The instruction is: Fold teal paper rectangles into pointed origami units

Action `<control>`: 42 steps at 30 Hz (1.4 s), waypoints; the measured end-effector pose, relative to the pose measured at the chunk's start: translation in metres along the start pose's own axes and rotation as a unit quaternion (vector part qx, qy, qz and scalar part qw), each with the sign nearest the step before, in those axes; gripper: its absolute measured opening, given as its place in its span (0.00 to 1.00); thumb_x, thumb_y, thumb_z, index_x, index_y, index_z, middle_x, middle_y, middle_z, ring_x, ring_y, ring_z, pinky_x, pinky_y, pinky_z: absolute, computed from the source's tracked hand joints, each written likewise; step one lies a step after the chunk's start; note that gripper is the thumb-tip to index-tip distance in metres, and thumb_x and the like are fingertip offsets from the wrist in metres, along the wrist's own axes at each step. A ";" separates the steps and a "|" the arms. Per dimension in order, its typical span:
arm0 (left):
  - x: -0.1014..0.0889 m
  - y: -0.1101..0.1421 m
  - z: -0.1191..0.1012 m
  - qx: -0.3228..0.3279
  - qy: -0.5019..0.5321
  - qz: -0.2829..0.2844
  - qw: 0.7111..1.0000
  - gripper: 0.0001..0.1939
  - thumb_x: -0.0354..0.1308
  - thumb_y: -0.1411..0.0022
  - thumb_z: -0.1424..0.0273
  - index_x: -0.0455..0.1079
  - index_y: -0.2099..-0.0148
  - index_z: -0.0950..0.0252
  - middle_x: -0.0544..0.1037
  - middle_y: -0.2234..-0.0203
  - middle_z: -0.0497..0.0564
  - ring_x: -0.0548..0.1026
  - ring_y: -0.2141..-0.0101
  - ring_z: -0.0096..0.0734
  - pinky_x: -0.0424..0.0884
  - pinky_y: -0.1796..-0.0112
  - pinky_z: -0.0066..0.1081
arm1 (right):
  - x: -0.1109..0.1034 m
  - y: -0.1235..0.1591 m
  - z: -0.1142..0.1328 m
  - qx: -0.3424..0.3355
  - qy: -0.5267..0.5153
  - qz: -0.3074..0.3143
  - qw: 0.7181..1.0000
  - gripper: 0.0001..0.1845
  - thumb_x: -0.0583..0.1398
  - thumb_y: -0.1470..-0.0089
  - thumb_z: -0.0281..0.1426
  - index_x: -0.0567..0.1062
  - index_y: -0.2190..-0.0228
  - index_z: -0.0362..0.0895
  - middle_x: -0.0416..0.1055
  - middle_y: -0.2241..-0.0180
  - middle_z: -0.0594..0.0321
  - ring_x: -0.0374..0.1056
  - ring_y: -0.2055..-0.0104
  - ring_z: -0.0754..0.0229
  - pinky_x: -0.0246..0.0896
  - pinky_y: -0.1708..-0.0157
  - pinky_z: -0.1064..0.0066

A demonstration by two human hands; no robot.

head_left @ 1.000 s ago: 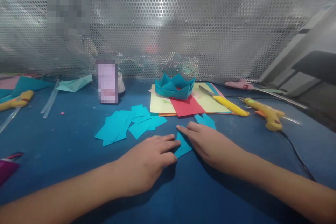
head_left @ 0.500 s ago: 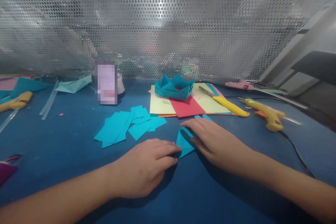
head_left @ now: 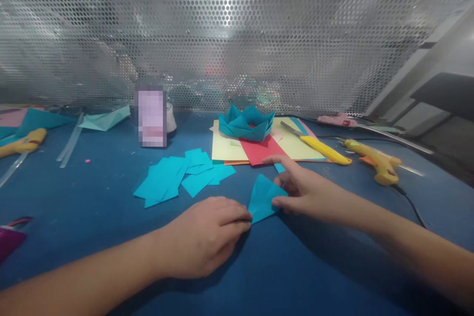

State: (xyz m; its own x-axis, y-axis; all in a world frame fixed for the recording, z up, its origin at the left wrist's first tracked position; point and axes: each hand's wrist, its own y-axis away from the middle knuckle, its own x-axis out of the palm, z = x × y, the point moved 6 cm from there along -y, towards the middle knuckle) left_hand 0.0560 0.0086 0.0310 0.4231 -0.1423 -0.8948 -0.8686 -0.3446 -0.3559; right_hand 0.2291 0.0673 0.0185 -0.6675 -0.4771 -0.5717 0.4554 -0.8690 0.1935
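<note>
Head view: left hand (head_left: 207, 237) pinching blue paper (head_left: 264, 200) corner; right hand (head_left: 311, 190) pinching edge, index finger extended.

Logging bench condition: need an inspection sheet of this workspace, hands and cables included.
Surface: blue tabletop; pink speck, left.
Work pieces: blue sheet between the hands; loose blue pieces overlapping, left of it; folded blue crown shape on the paper stack.
Clutter: yellow-handled cutter partly on the stack; yellow glue gun right, another left.
Hands: left hand at the sheet's near-left corner, pressing or pinching unclear; right hand holding its right edge.
Cables: black cord from the right glue gun.
Surroundings: perforated metal panel behind the table.
</note>
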 end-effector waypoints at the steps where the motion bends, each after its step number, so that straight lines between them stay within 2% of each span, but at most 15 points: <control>1: 0.000 0.000 0.000 -0.001 0.004 0.001 1.000 0.14 0.45 0.35 0.79 0.68 0.51 0.72 0.75 0.56 0.62 0.74 0.55 0.42 0.72 0.55 0.42 | -0.001 -0.001 0.001 -0.009 -0.005 -0.025 1.000 0.34 0.60 0.49 0.28 0.52 0.45 0.47 0.67 0.71 0.67 0.66 0.76 0.65 0.60 0.78 0.75; 4: 0.000 -0.003 0.001 -0.010 0.025 0.011 1.000 0.15 0.45 0.35 0.79 0.68 0.49 0.71 0.75 0.56 0.61 0.73 0.56 0.40 0.72 0.56 0.41 | -0.002 -0.006 0.004 -0.033 -0.046 -0.099 0.994 0.29 0.61 0.52 0.29 0.56 0.50 0.46 0.66 0.72 0.69 0.63 0.76 0.65 0.60 0.77 0.74; 6: 0.001 -0.005 0.002 -0.016 0.036 0.027 0.999 0.15 0.46 0.36 0.79 0.67 0.49 0.70 0.74 0.56 0.60 0.72 0.56 0.39 0.71 0.55 0.41 | 0.001 -0.009 0.003 -0.041 -0.105 -0.117 0.987 0.28 0.62 0.53 0.31 0.57 0.53 0.46 0.65 0.73 0.69 0.64 0.76 0.65 0.61 0.77 0.73; 8: 0.002 -0.006 0.002 -0.020 0.040 0.038 0.998 0.15 0.47 0.36 0.78 0.67 0.48 0.69 0.73 0.55 0.59 0.71 0.54 0.40 0.69 0.51 0.41 | 0.003 -0.012 0.002 -0.049 -0.138 -0.127 0.981 0.24 0.62 0.53 0.32 0.59 0.56 0.46 0.66 0.74 0.70 0.65 0.76 0.64 0.62 0.76 0.72; 12: 0.004 -0.005 0.005 -0.050 0.025 0.053 0.997 0.14 0.51 0.35 0.71 0.68 0.48 0.65 0.67 0.47 0.60 0.60 0.42 0.48 0.59 0.43 0.49 | 0.006 -0.013 0.003 -0.061 -0.119 -0.137 0.981 0.14 0.62 0.52 0.33 0.66 0.62 0.44 0.71 0.75 0.67 0.69 0.71 0.62 0.64 0.71 0.71; 15: 0.007 -0.003 0.009 -0.070 0.017 0.081 0.994 0.16 0.52 0.34 0.64 0.67 0.46 0.60 0.64 0.43 0.58 0.59 0.41 0.53 0.52 0.42 0.57 | 0.007 -0.014 0.003 -0.059 -0.112 -0.129 0.984 0.09 0.62 0.52 0.33 0.70 0.67 0.43 0.75 0.70 0.63 0.72 0.66 0.60 0.67 0.64 0.68; 17: 0.008 -0.003 0.009 -0.070 0.016 0.087 0.994 0.17 0.51 0.33 0.62 0.65 0.44 0.59 0.65 0.43 0.57 0.60 0.41 0.54 0.52 0.43 0.59 | 0.007 -0.014 0.002 -0.058 -0.101 -0.130 0.985 0.08 0.62 0.52 0.33 0.72 0.68 0.43 0.76 0.68 0.62 0.73 0.65 0.59 0.68 0.63 0.68; 23: 0.007 -0.006 0.000 -0.064 0.008 0.073 0.995 0.18 0.49 0.32 0.62 0.65 0.43 0.59 0.67 0.43 0.55 0.65 0.46 0.48 0.62 0.48 0.50 | 0.006 -0.013 0.004 -0.081 -0.017 -0.168 0.982 0.08 0.61 0.50 0.32 0.77 0.67 0.45 0.78 0.68 0.63 0.74 0.67 0.59 0.69 0.65 0.69; 29: 0.011 -0.007 -0.005 -0.097 0.022 0.072 0.992 0.22 0.50 0.32 0.61 0.61 0.40 0.63 0.68 0.43 0.54 0.65 0.46 0.44 0.60 0.45 0.47 | 0.010 -0.008 0.017 -0.169 0.126 -0.175 0.962 0.07 0.59 0.47 0.28 0.78 0.67 0.47 0.78 0.68 0.63 0.73 0.67 0.60 0.67 0.66 0.69; 36: 0.016 -0.003 0.001 -0.130 0.004 0.104 0.986 0.25 0.53 0.35 0.58 0.60 0.39 0.60 0.65 0.42 0.53 0.55 0.40 0.58 0.53 0.43 0.60 | 0.020 -0.002 0.024 -0.293 0.222 -0.183 0.912 0.08 0.57 0.43 0.26 0.77 0.67 0.43 0.77 0.69 0.60 0.71 0.66 0.61 0.64 0.64 0.70; 42: 0.020 0.002 0.007 -0.156 -0.020 0.093 0.983 0.25 0.52 0.35 0.57 0.60 0.38 0.54 0.58 0.42 0.63 0.57 0.41 0.59 0.56 0.46 0.63 | 0.025 -0.002 0.026 -0.350 0.274 -0.178 0.878 0.12 0.54 0.39 0.27 0.77 0.68 0.42 0.74 0.70 0.58 0.68 0.67 0.60 0.63 0.66 0.70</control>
State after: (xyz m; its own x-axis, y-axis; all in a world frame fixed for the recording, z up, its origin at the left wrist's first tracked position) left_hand 0.0613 0.0118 0.0108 0.2491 -0.1950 -0.9486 -0.8055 -0.5855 -0.0912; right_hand 0.1960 0.0537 0.0250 -0.5447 0.1095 -0.8314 0.6544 -0.5646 -0.5031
